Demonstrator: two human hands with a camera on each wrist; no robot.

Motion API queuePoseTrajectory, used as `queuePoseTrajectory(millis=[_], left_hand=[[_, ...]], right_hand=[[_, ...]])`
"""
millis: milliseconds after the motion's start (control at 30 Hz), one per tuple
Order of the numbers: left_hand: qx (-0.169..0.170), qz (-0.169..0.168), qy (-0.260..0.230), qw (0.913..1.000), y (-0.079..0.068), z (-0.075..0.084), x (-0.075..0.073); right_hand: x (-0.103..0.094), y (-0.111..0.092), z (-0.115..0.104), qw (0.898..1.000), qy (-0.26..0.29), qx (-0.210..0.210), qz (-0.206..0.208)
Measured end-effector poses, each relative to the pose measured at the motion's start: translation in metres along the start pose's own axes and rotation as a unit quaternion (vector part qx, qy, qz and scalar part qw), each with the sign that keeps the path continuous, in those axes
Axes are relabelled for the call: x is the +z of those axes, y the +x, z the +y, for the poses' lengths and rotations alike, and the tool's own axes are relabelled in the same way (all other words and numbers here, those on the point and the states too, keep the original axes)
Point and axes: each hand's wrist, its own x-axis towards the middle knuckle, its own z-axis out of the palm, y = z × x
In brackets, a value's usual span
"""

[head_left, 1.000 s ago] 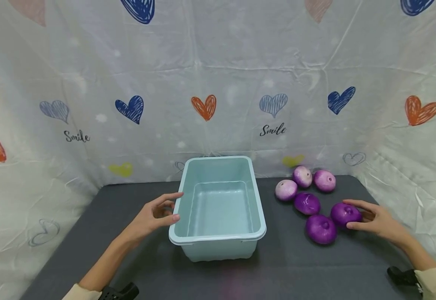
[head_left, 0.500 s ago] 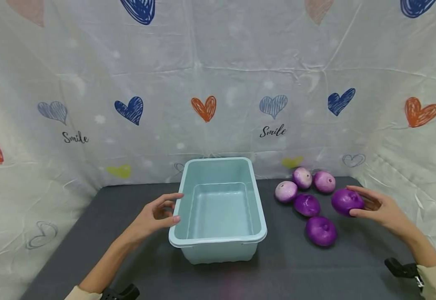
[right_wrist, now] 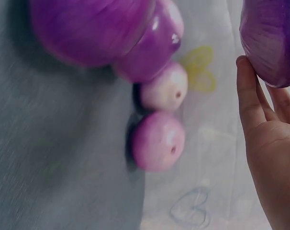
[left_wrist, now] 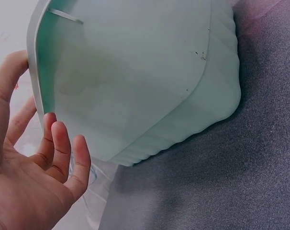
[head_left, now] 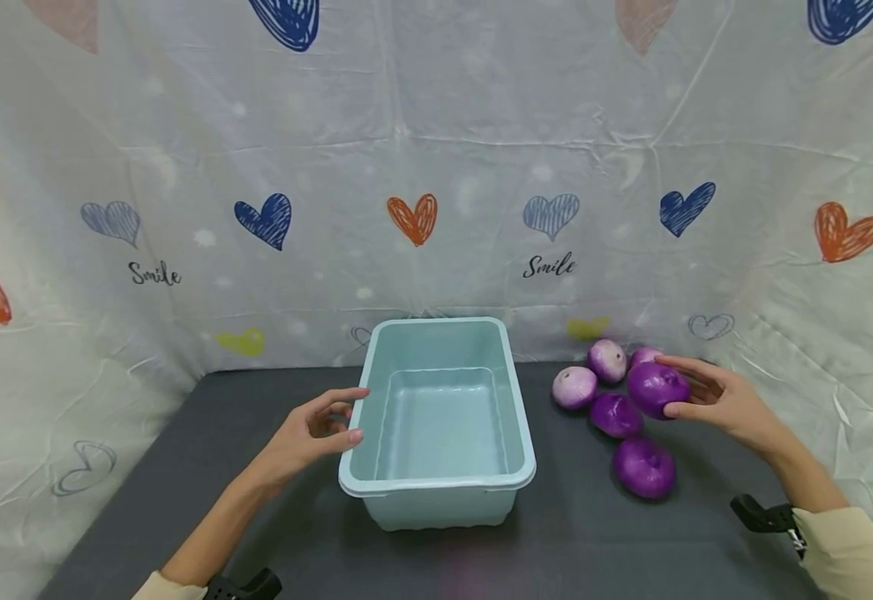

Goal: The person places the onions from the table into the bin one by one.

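Note:
A light blue-green plastic basin [head_left: 447,425] stands on the dark table. My left hand [head_left: 314,432] holds its left rim; thumb and index fingertip lie over the edge, while the other fingers curl below it, as the left wrist view shows beside the basin's outer wall [left_wrist: 126,72]. In my right hand [head_left: 729,406] is a deep purple onion [head_left: 658,389], gripped between thumb and fingers above the table. That onion [right_wrist: 272,40] also shows at the upper right of the right wrist view. It partly covers a paler onion [head_left: 644,356] behind it.
Two pale onions [head_left: 574,387] [head_left: 607,361] and two deep purple ones [head_left: 616,415] [head_left: 644,468] lie on the table [head_left: 571,533] right of the basin. A white curtain [head_left: 451,108] printed with hearts hangs behind and along the sides.
My right hand has lifted the purple onion off the table and carried it left, over the other onions. The left hand and the basin stay in place.

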Motion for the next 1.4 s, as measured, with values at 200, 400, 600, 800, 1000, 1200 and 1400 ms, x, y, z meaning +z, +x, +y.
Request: queuePoseTrajectory(millis=[200, 400, 600, 800, 1000, 1200, 1400], left_hand=[[0.002, 0.003, -0.002, 1.0000, -0.001, -0.001, 0.000], [0.000, 0.008, 0.003, 1.0000, 0.000, 0.000, 0.000], [0.005, 0.010, 0.007, 0.9999, 0.002, -0.001, -0.001], [0.009, 0.012, 0.004, 0.9999, 0.003, -0.003, -0.002], [0.007, 0.014, 0.006, 0.9999, 0.003, -0.003, -0.002], [0.008, 0.016, 0.005, 0.9998, 0.002, -0.002, -0.002], [0.000, 0.012, -0.001, 0.9999, 0.003, -0.002, -0.001]], right_hand=[[0.012, 0.019, -0.008, 0.999, 0.029, -0.011, -0.027], [0.028, 0.039, -0.016, 0.998, 0.040, -0.032, -0.039], [0.044, 0.060, -0.024, 0.997, 0.037, -0.038, -0.053], [0.063, 0.078, -0.030, 0.996, 0.038, -0.042, -0.062], [0.081, 0.094, -0.038, 0.994, 0.045, -0.062, -0.074], [0.099, 0.110, -0.048, 0.992, 0.059, -0.065, -0.093], [0.117, 0.121, -0.053, 0.989, 0.069, -0.058, -0.113]])
